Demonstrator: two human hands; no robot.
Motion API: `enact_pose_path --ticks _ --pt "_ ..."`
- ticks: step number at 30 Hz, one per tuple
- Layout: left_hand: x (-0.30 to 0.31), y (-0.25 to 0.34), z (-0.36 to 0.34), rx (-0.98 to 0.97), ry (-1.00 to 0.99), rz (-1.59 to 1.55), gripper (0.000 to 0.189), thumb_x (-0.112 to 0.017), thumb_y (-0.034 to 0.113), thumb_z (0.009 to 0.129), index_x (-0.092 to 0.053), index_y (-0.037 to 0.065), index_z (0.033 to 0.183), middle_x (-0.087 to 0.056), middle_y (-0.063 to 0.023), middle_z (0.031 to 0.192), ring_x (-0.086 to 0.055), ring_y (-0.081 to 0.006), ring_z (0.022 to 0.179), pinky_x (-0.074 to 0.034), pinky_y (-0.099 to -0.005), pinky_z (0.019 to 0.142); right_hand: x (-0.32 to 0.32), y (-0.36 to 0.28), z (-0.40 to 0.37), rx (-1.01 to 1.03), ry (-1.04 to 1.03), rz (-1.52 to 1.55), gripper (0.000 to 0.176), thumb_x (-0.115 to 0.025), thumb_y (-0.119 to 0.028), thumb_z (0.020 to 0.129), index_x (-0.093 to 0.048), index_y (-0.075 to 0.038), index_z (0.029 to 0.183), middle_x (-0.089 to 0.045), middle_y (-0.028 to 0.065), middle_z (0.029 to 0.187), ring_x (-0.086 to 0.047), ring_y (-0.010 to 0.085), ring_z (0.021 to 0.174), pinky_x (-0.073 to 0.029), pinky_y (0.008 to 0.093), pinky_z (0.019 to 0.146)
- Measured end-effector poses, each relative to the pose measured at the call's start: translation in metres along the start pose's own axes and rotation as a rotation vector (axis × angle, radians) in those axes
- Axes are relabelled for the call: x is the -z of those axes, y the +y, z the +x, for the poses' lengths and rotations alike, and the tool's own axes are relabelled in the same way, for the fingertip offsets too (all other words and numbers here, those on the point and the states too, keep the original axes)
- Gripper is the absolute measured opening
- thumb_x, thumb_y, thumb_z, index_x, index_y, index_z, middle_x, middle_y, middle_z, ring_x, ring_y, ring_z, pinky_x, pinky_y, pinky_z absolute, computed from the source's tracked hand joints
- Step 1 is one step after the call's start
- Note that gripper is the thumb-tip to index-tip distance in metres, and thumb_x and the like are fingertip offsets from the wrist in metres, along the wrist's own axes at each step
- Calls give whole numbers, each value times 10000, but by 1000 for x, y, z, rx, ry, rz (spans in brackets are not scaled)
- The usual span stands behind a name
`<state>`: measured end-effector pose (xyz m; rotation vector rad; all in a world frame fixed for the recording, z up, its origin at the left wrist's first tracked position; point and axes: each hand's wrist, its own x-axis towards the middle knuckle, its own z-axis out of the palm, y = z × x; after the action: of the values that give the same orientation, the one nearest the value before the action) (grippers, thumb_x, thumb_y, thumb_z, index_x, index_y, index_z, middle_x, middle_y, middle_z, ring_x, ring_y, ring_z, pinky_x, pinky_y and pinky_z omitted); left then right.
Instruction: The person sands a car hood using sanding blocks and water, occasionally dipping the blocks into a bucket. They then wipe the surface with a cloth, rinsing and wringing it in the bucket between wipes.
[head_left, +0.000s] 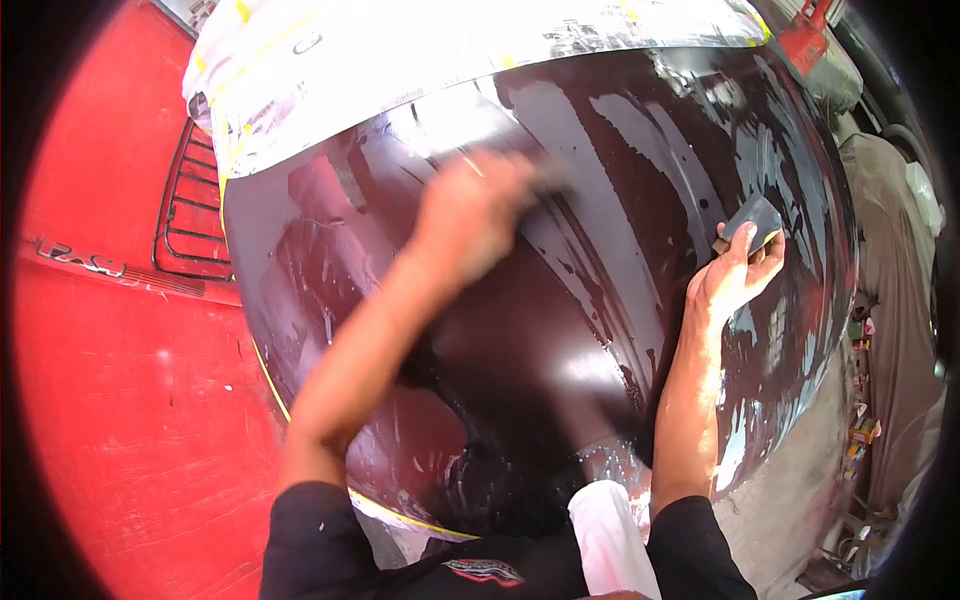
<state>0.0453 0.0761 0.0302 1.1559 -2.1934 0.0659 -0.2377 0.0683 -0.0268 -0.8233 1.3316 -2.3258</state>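
A dark maroon car panel (480, 330), wet with streaks and droplets, curves out in front of me. My left hand (475, 215) is over its upper middle, blurred by motion, with the fingers curled closed. A dark smear shows at its fingertips; I cannot make out what it is. On the right, my right hand (735, 275) pinches a grey piece of sandpaper (757, 218) between thumb and fingers, just above the panel. Its lower edge shows a yellowish strip, and whether it is wrapped around a block is hidden.
White masking sheeting (400, 60) with yellow tape covers the area beyond the panel. A red surface (130, 400) and a black metal rack (190, 215) are at left. Brown draped cloth (885, 300) hangs at right. A white cloth (610, 535) hangs before my chest.
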Motion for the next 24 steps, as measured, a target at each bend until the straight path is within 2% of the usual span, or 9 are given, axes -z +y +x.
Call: enact_pose_path --ticks 3,4,6,10,13,15,18,21,24 --pt "-47 141 -88 -108 -179 -360 432 -636 88 686 -678 103 1115 -669 -69 992 -633 -240 843 -529 -392 736 2 -2 3 -76 10 34 491 -624 -88 954 -380 -51 1378 -544 152 1227 -629 231 859 -511 342 744" --pt "-52 189 -117 -82 -180 -250 444 -643 106 700 -653 76 1143 -655 -81 1018 -617 -231 814 -532 -357 680 3 -4 4 -74 10 34 491 -624 -88 954 -380 -51 1378 -544 152 1227 -629 231 859 -511 342 744" --pt "-48 207 -120 84 -163 -304 372 -652 105 766 -637 51 1133 -645 -91 1018 -598 -226 780 -531 -324 640 6 -5 8 -135 27 178 504 -629 -79 948 -372 -50 1382 -550 159 1220 -647 248 829 -516 340 716" --pt "-43 175 -111 119 -219 -477 316 -671 109 861 -611 39 1163 -644 -107 978 -597 -271 779 -534 -350 667 8 1 10 -99 4 167 527 -644 -79 940 -366 -43 1387 -560 174 1209 -652 259 826 -516 332 707" --pt "-16 109 -70 152 107 -496 327 -706 30 822 -624 27 1139 -656 -146 1008 -638 -340 905 -524 -426 778 5 -5 9 -119 31 166 527 -648 -95 947 -368 -41 1390 -572 166 1184 -652 245 839 -503 319 713" --pt "23 53 -24 209 133 -188 295 -675 -30 813 -647 2 1105 -659 -183 1025 -650 -332 903 -515 -380 820 8 -5 9 -141 -31 113 494 -634 -60 952 -383 -14 1375 -521 154 1268 -620 236 965 -583 379 823" --pt "30 -45 21 402 339 132 319 -602 187 960 -642 -5 1212 -676 -226 1074 -661 -344 980 -500 -384 879 6 -6 6 -131 -17 117 485 -630 -60 957 -388 -16 1375 -514 149 1278 -614 227 982 -576 382 850" --pt "12 -114 54 367 253 289 316 -604 217 959 -648 34 1214 -673 -199 1102 -658 -364 990 -504 -407 879 5 -11 6 -154 -11 139 491 -629 -58 956 -389 -17 1382 -506 151 1288 -607 229 1007 -571 391 868" --pt "-6 -111 61 252 174 325 255 -621 197 935 -665 74 1154 -668 -165 1030 -649 -365 938 -515 -433 819 6 -11 6 -175 -6 169 512 -637 -60 952 -385 -18 1395 -503 156 1295 -601 236 1026 -567 402 876"
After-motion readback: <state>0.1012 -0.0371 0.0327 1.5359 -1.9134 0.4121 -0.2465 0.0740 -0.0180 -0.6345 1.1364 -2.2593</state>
